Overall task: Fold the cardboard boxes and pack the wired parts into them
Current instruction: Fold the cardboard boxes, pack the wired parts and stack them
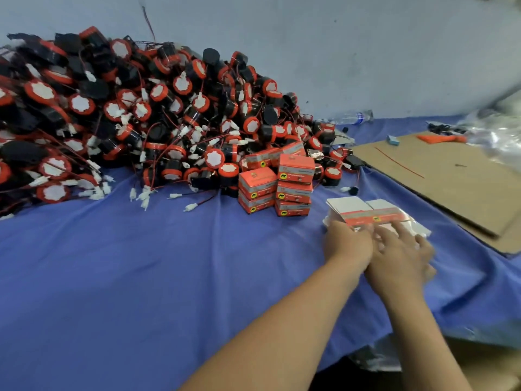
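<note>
A big heap of wired parts [141,114], black and red discs with white faces and red wires, covers the back left of the blue cloth. Several folded orange boxes [277,186] stand stacked at the heap's right foot. To their right lies a stack of flat unfolded boxes [363,211], white with an orange band, in a clear wrapper. My left hand [348,244] grips the stack's near left edge. My right hand [400,259] lies beside it with fingers spread, touching the stack's near side. Motion blur hides the fingertips.
A blue cloth [141,277] covers the table. Flat brown cardboard [451,176] lies at the right with an orange tool [441,138] and a small blue block [392,140] on it. A plastic bottle [355,117] lies by the wall. Clear plastic bags [501,136] fill the far right.
</note>
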{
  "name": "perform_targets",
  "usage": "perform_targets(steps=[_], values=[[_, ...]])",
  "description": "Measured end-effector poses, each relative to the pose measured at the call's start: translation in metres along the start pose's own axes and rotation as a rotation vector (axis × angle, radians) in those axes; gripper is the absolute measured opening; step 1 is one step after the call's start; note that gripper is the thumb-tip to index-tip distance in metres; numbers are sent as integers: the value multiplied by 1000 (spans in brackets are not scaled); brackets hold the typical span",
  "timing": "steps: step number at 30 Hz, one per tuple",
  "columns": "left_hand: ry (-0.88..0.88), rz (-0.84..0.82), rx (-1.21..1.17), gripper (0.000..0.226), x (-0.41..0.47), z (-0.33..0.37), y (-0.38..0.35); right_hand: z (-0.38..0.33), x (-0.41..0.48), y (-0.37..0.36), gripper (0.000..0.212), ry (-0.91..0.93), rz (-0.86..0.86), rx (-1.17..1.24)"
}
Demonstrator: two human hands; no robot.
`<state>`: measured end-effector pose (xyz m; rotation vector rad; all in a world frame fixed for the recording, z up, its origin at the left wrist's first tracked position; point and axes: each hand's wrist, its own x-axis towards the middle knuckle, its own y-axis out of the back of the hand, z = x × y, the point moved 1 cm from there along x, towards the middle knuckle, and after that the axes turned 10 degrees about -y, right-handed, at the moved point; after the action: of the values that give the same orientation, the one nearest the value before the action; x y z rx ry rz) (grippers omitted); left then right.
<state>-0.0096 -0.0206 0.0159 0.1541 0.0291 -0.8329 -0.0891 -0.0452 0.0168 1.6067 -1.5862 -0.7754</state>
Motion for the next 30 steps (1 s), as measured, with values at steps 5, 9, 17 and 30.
perform_targets(steps=[5, 9, 17, 30], values=[[43, 7, 99, 37, 23, 1, -10, 8, 15, -6, 40, 28, -79, -65], [102, 40, -88, 16, 23, -12, -8, 13, 17, -10, 40, 29, -22, 30], [117, 152, -390, 18, 10, -14, 3, 12, 11, 7, 68, 23, 154, 236], [-199, 87, -546, 16, -75, 1, 95, 2, -25, 35, 72, 188, -75, 628]])
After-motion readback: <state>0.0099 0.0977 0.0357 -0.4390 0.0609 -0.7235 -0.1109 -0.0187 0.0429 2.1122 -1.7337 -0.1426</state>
